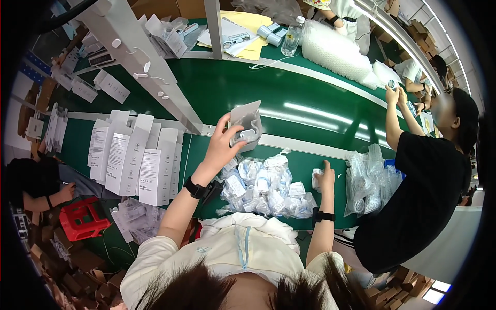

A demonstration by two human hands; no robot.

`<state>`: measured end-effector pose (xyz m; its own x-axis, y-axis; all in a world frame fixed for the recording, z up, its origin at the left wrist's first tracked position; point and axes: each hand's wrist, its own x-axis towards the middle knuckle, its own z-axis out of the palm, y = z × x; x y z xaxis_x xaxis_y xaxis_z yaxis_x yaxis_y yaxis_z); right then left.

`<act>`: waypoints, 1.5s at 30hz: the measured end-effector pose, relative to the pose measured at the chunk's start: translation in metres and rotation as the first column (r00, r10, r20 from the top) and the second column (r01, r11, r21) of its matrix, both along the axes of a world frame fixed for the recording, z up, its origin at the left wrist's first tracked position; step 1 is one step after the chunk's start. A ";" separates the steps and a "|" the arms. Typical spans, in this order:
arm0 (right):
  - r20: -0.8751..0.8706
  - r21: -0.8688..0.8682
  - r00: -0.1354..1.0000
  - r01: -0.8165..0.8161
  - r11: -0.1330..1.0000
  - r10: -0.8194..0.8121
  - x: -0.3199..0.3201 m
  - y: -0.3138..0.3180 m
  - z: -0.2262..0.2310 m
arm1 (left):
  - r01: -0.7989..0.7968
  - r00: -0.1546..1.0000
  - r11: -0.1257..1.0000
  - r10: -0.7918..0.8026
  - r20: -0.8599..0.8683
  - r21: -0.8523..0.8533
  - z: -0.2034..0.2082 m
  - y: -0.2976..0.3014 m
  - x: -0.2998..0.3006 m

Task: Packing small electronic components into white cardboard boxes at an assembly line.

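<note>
My left hand grips an open white box over the near edge of the green conveyor. The box is tilted with its mouth toward me, and a clear plastic bag with a pale item shows inside. Close to the bench, my right hand is closed on a small white packet, partly hidden by the fingers. Between my forearms lies a heap of clear-bagged white and pale blue parts on the green bench top.
Upright white boxes stand in rows at left, near a grey metal post. Clear plastic-bagged parts lie at right, beside a co-worker in black. Beyond the green conveyor are a bottle and bubble wrap.
</note>
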<state>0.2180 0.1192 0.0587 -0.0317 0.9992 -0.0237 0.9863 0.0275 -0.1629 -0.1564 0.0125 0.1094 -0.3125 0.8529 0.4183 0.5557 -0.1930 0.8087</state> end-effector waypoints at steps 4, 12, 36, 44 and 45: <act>-0.290 0.066 0.943 -0.148 0.987 0.161 -0.024 0.007 0.022 | -0.043 0.996 0.997 0.049 0.078 -0.068 0.011 0.006 -0.003; -0.522 0.505 0.358 -0.602 0.618 0.774 -0.211 -0.035 0.133 | -0.138 0.969 0.990 0.142 0.200 -0.035 0.010 0.020 -0.013; -0.878 0.348 0.194 -0.371 0.861 0.438 -0.242 0.058 0.023 | -0.543 0.744 0.668 0.102 -0.660 -0.509 -0.030 -0.134 -0.059; -0.694 0.484 0.551 -0.119 0.867 0.463 -0.174 0.145 0.038 | -0.325 0.818 0.746 -0.087 -0.568 -0.582 -0.040 -0.094 0.031; -0.665 0.484 0.579 -0.147 0.863 0.472 -0.163 0.147 0.038 | -0.278 0.870 0.721 -0.091 -0.485 -0.634 -0.040 -0.091 0.034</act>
